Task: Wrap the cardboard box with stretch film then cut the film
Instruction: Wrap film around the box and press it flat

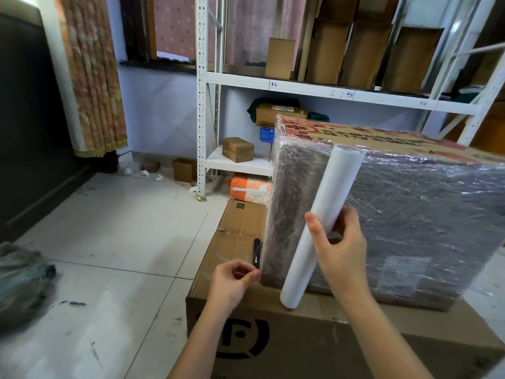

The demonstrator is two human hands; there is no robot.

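We see a film-wrapped cardboard box [396,214] standing on a larger carton [300,337]. The right hand [338,247] curls around the stretch film roll [319,228] at the box's near-left corner; the left hand [232,280] pinches a black cutter [257,253] beside it.

Two bare forearms enter from the bottom edge, no sleeves visible on either. Left hand [233,280]: bare, no glove, no ring or watch seen; wrist bare. Right hand [340,250]: bare too, no glove, no jewellery visible; thumbnail short and unpainted. Both forearms slim, uncovered up to the frame edge. No wristbands, no markings or tattoos seen. Rest of the person is out of view.
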